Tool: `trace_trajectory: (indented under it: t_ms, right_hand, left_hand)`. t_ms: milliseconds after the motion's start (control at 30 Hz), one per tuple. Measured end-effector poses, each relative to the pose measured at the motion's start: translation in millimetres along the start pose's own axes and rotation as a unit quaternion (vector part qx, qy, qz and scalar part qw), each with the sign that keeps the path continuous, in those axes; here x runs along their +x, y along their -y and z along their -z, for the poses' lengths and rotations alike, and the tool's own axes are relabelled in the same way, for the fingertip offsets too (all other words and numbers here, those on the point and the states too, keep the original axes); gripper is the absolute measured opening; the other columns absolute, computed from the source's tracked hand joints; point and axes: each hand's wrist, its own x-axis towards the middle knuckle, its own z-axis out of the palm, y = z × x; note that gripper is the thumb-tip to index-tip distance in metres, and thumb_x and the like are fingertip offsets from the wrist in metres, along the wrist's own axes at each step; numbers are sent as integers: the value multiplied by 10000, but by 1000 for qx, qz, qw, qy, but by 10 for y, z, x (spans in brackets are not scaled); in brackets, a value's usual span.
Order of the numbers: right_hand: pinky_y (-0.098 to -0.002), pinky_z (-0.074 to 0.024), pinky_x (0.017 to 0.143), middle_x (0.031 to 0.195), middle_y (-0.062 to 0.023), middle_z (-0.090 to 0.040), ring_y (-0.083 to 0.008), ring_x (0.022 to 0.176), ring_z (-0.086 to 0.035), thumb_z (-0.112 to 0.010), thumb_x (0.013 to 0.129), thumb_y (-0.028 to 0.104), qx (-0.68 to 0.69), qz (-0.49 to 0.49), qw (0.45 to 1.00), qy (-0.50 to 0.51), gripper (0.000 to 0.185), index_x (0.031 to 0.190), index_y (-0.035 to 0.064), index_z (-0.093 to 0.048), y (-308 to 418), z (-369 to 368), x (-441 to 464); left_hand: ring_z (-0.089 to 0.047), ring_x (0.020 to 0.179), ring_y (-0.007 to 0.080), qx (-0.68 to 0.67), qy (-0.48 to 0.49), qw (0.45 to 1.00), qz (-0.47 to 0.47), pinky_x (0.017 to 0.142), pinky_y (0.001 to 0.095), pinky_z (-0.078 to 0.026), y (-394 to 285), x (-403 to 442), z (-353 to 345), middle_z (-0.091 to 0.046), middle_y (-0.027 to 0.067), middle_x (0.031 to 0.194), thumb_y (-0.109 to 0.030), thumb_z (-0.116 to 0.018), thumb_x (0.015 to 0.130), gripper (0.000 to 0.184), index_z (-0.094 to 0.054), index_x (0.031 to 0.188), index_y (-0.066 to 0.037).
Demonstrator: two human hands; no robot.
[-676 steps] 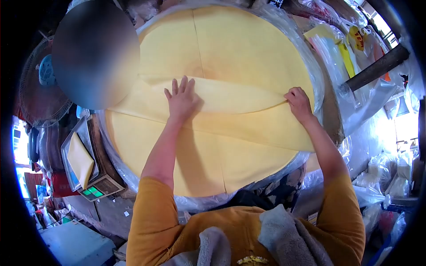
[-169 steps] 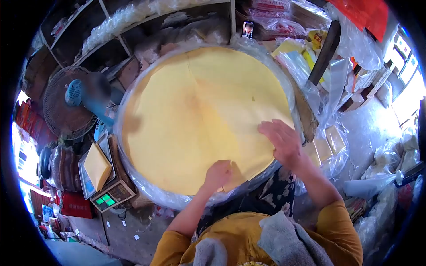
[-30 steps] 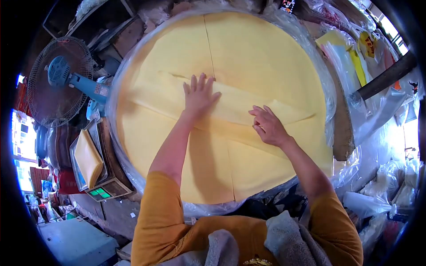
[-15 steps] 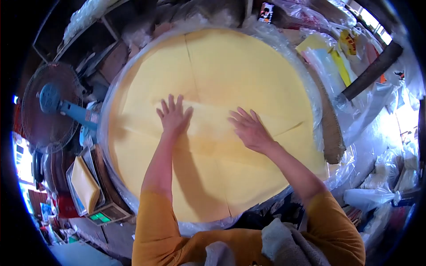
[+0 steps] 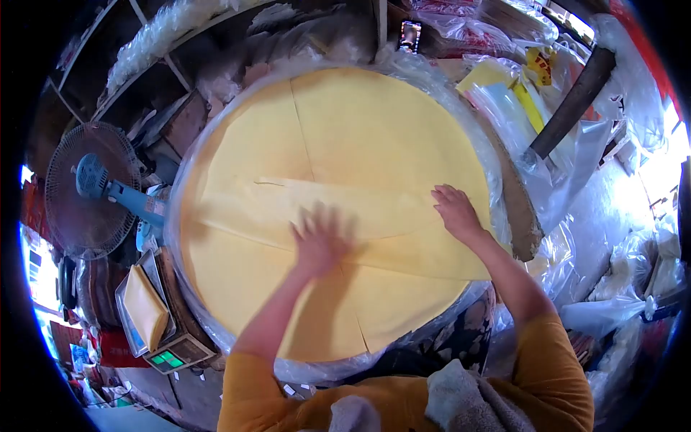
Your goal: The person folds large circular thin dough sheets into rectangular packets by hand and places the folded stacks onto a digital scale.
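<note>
Pale-yellow round thin sheet (image 5: 385, 129) | head view: centre, clear plastic wrap (image 5: 484, 144) around it, folded band (image 5: 374, 210) across middle | left hand (image 5: 320, 248) spread, blurred, contact unclear | right hand (image 5: 458, 214) half-open, right side, grips nothing | step: likely smoothing; calls for flat, light palms

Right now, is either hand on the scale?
No, the left hand and right hand are both over the round yellow sheet, away from the scale.
</note>
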Motion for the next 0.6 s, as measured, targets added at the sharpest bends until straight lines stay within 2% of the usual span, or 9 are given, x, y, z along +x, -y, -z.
trace_trajectory:
  t_ms: [33,133,233,300,367,467,500,567,600]
  right_hand:
    - [-432,-383,971,1223,-110,-532,-306,1188,-456,-553,865,138,22,10,1000,-19,327,1189,90,-560,-10,38,-3]
    - [-406,-454,862,1064,-118,-602,-310,1060,-533,-586,837,119,43,-3,998,-39,204,1029,67,-630,14,148,-43]
    - [-409,-474,802,1009,-129,-616,-314,1008,-554,-593,830,116,44,-66,997,-6,113,909,50,-639,68,172,-108]
    - [-414,-474,791,1004,-136,-616,-315,998,-557,-582,835,108,80,-112,989,47,84,857,40,-627,177,241,-205]
    - [-419,-469,793,1002,-139,-615,-313,991,-558,-561,845,95,153,-152,968,127,86,818,31,-610,433,456,-306]
    - [-396,-461,864,1070,-149,-608,-312,1060,-547,-526,815,7,139,-57,972,180,161,945,25,-619,643,484,-418]
    - [-392,-433,913,1130,-149,-583,-308,1115,-517,-512,803,-13,145,-1,980,135,230,1013,25,-600,662,433,-435]
    - [-386,-379,1013,1249,-149,-534,-299,1223,-456,-483,781,-54,155,110,981,44,384,1148,27,-563,686,331,-460]
    - [-396,-332,1048,1303,-138,-489,-286,1266,-406,-474,773,-63,121,146,979,79,441,1200,31,-527,698,321,-448]
  left_hand:
    - [-66,1392,431,12,52,995,-83,1011,702,-132,-238,-226,49,-90,104,1543,-621,-486,828,754,-227,1457,-296]
    - [-118,1392,407,-81,18,980,-180,1014,700,-136,-328,-418,-258,-160,73,1532,-632,-506,807,751,-261,1444,-318]
    - [-180,1391,351,-49,-7,973,-224,1023,689,-150,-31,-78,-302,-222,53,1516,-598,-527,810,718,-299,1429,-314]
    - [-246,1378,300,-32,11,970,-243,1050,637,-198,205,96,-175,-275,58,1494,-368,-552,879,578,-343,1409,-272]
    - [-267,1370,288,3,23,979,-203,1077,565,-227,389,150,-131,-296,75,1483,-205,-539,866,557,-365,1395,-210]
    - [-287,1360,297,-33,12,981,-192,1101,475,-254,476,-112,-203,-321,107,1465,-34,-505,814,585,-381,1378,-127]
    - [-292,1357,304,-60,2,978,-198,1107,449,-261,478,-222,-229,-327,119,1460,11,-492,791,602,-384,1372,-101]
    - [-281,1360,313,-49,9,976,-210,1112,437,-253,435,-411,-232,-324,137,1457,-24,-525,787,606,-377,1372,-79]
    - [-276,1362,317,-43,11,975,-216,1114,431,-249,406,-481,-215,-323,146,1456,-41,-541,785,611,-373,1372,-68]
